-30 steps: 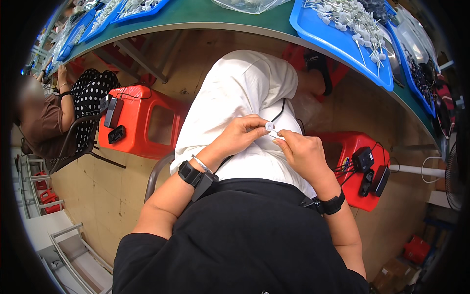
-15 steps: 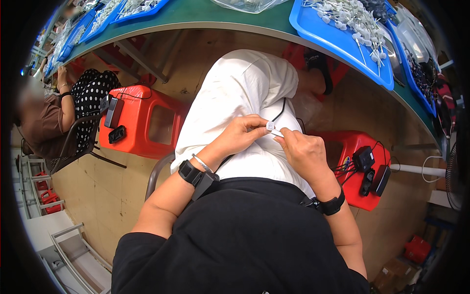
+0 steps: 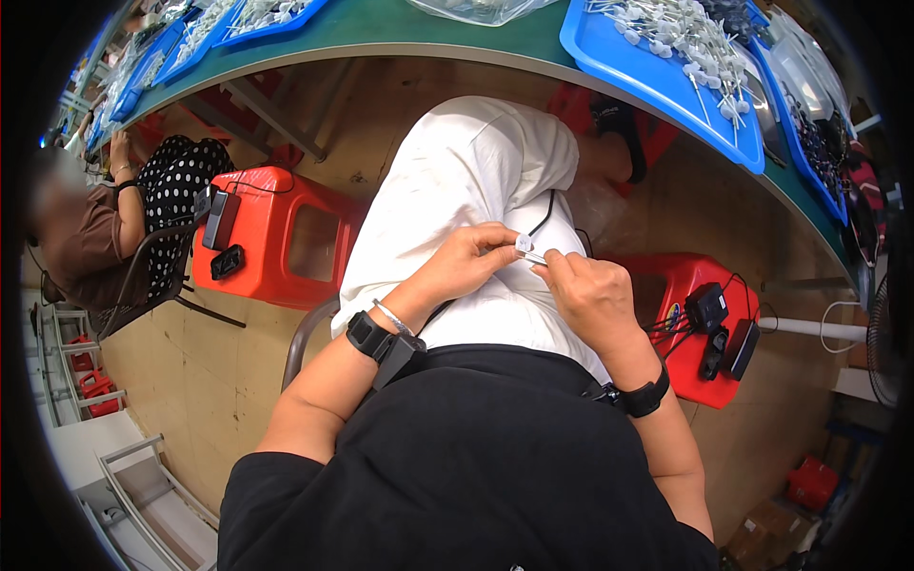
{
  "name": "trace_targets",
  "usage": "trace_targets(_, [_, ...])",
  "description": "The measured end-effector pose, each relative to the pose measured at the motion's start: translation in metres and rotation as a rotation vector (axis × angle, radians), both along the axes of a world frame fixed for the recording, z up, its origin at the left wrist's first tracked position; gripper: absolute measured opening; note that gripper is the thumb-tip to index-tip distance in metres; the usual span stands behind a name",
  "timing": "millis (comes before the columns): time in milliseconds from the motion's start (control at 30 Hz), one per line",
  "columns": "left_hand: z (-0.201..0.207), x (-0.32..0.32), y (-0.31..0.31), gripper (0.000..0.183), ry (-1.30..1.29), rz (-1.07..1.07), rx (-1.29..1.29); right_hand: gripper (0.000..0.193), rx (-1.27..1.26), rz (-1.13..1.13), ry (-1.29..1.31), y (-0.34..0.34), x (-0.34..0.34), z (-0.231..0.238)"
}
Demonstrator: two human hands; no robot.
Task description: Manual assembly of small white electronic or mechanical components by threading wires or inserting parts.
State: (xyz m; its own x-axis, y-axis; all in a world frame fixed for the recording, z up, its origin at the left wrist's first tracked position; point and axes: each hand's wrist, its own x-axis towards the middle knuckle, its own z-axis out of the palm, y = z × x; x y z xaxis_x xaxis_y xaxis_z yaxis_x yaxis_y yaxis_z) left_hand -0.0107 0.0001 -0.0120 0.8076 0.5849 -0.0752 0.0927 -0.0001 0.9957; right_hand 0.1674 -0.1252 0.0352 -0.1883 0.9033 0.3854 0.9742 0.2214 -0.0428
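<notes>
Above my white-trousered lap, my left hand (image 3: 468, 259) pinches a small white plastic part (image 3: 524, 244) between thumb and forefinger. My right hand (image 3: 588, 290) meets it from the right, closed on a thin pale strip (image 3: 536, 257) that reaches to the white part. Most of that strip is hidden by my fingers, so I cannot tell its kind. On the bench to the upper right, a blue tray (image 3: 619, 71) holds many similar white pieces (image 3: 681, 38) with thin stems.
Red stools stand at my left (image 3: 257, 257) and right (image 3: 709, 381), with black devices and cables on them. The green bench (image 3: 400, 24) curves ahead, carrying more blue trays and a clear bag (image 3: 486, 8). A seated person (image 3: 95, 233) works at far left.
Both hands stay almost in place. The strip at my right fingertips looks narrower and slightly turned, now with a dark line along it.
</notes>
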Motion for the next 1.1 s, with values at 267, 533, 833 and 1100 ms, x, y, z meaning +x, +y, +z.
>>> trace_targets(267, [0.0023, -0.0003, 0.0002, 0.017, -0.014, 0.013, 0.0, 0.021, 0.015, -0.021, 0.085, 0.0008, -0.002, 0.0014])
trace_targets(533, [-0.0047, -0.0007, 0.0001, 0.017, 0.008, 0.007, 0.031, 0.022, 0.006, -0.028, -0.009, -0.0003, -0.0032, 0.0014])
trace_targets(833, [-0.0023, -0.0016, 0.0004, 0.017, 0.046, -0.015, 0.014, 0.018, 0.049, -0.014, -0.012, 0.0002, -0.0026, -0.0009])
trace_targets(1100, [-0.0011, -0.001, 0.0018, 0.018, -0.056, 0.016, 0.008, 0.024, 0.059, 0.009, 0.003, 0.0008, -0.0021, 0.0013])
